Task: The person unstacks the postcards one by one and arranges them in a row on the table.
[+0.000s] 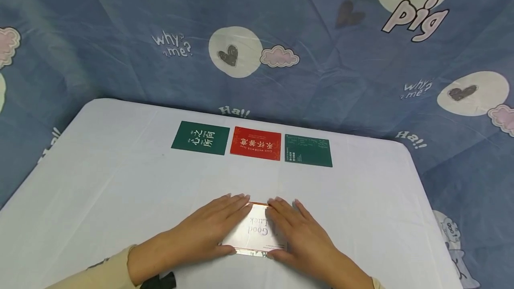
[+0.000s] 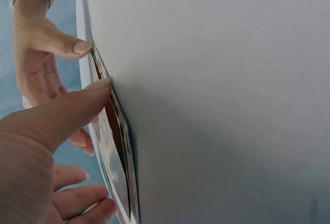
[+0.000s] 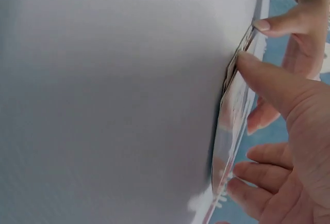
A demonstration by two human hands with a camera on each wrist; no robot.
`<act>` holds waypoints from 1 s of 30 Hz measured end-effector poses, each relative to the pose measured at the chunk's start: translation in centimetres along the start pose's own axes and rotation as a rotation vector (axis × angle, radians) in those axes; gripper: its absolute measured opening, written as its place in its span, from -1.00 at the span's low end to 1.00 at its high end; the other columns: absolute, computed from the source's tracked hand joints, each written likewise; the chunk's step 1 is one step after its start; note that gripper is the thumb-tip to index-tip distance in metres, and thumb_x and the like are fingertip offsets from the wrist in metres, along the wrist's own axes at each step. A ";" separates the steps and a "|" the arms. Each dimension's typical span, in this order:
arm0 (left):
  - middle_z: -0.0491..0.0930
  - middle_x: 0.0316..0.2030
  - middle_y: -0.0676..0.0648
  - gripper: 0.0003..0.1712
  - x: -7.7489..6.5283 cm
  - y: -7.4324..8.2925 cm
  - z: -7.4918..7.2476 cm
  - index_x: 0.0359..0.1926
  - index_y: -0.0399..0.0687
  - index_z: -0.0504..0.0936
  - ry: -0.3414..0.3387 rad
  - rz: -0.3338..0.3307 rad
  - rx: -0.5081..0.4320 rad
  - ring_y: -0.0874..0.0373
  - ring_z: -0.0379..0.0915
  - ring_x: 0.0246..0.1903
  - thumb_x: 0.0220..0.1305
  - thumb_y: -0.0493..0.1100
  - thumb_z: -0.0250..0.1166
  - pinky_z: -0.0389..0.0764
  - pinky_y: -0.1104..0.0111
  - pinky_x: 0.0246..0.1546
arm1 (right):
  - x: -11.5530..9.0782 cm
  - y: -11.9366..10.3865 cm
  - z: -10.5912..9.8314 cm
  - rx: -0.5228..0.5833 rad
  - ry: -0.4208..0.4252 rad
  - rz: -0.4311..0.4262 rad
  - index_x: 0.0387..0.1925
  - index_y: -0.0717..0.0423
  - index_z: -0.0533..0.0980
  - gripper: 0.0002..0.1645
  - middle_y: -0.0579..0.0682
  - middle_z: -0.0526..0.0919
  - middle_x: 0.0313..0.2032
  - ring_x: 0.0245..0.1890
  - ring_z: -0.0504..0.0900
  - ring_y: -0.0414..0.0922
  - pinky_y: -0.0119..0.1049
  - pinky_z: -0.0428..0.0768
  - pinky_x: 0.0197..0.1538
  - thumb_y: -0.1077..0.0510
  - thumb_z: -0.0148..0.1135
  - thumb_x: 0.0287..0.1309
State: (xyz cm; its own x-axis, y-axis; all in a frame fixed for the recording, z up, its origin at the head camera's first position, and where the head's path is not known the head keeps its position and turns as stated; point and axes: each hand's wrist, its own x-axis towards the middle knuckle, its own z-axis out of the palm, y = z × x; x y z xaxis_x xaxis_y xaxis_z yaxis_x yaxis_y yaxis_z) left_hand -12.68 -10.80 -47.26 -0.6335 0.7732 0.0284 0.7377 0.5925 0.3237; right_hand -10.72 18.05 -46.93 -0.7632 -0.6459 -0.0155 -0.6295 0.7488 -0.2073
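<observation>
A stack of cards [image 1: 257, 229] lies flat on the white table near its front, with a pale card lettered "Good Luck" on top. My left hand [image 1: 214, 229] holds its left side, thumb at the near edge and fingertips by the far edge. On the opposite side my right hand [image 1: 303, 233] holds it in the same way. From the left wrist, the thumb [image 2: 87, 97] touches the layered edge of the stack [image 2: 116, 126], where slight gaps show between cards. The right thumb [image 3: 252, 64] presses that same near edge in the right wrist view.
Toward the back of the white table [image 1: 132, 168] lie a green card [image 1: 201, 137], a red card [image 1: 255, 143] and another green card [image 1: 308, 150] in a row. A blue printed cloth [image 1: 160, 79] hangs behind the table. A black wrist device [image 1: 158, 281] shows under the left sleeve.
</observation>
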 end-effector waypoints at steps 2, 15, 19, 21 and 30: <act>0.31 0.52 -0.14 0.07 0.1 0.1 0.1 0.54 -0.20 0.33 0.013 0.010 -0.004 -0.01 0.19 0.52 0.16 0.14 0.59 0.18 0.09 0.54 | 0.0 -0.1 -0.1 -0.007 0.003 0.002 0.49 0.09 0.38 0.08 0.00 0.35 0.52 0.55 0.24 -0.04 0.11 0.18 0.56 -0.34 0.52 0.10; 0.44 0.43 -0.06 0.04 0.4 0.3 0.4 0.51 -0.18 0.37 0.049 0.033 -0.024 0.07 0.32 0.43 0.11 0.07 0.64 0.19 0.10 0.54 | 0.2 -0.5 0.3 0.045 -0.016 0.033 0.43 0.14 0.46 -0.04 0.03 0.48 0.43 0.50 0.35 -0.04 0.00 0.19 0.56 -0.23 0.56 0.11; 0.44 0.43 -0.04 0.06 0.5 0.4 0.2 0.52 -0.16 0.36 0.030 0.007 -0.053 0.08 0.30 0.44 0.09 0.06 0.65 0.17 0.10 0.55 | 0.3 -0.7 0.1 0.073 -0.004 0.034 0.42 0.16 0.46 -0.03 0.04 0.50 0.41 0.46 0.40 -0.04 -0.04 0.20 0.56 -0.18 0.60 0.08; 0.44 0.43 -0.03 0.07 0.5 0.4 0.1 0.52 -0.14 0.36 0.021 -0.009 -0.070 0.09 0.30 0.43 0.09 0.07 0.66 0.17 0.10 0.55 | 0.5 -0.8 0.0 0.087 0.000 0.035 0.41 0.16 0.46 -0.02 0.04 0.52 0.39 0.43 0.43 -0.05 -0.05 0.20 0.56 -0.16 0.63 0.06; 0.45 0.41 -0.03 0.06 0.5 0.4 0.0 0.51 -0.15 0.37 0.044 0.002 -0.087 0.09 0.32 0.41 0.08 0.05 0.67 0.22 0.11 0.53 | 1.3 -1.0 -0.9 0.154 -0.019 0.058 0.38 0.18 0.45 0.03 0.01 0.61 0.22 0.25 0.55 -0.05 -0.13 0.50 0.39 -0.11 0.72 -0.06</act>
State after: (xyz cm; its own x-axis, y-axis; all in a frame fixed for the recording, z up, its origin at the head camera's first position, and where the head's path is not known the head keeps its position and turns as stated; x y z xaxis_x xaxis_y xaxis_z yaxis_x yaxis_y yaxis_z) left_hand -12.69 -10.19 -47.07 -0.6434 0.7623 0.0703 0.7169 0.5678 0.4046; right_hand -11.21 16.58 -45.85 -0.7938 -0.6061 -0.0496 -0.5538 0.7542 -0.3529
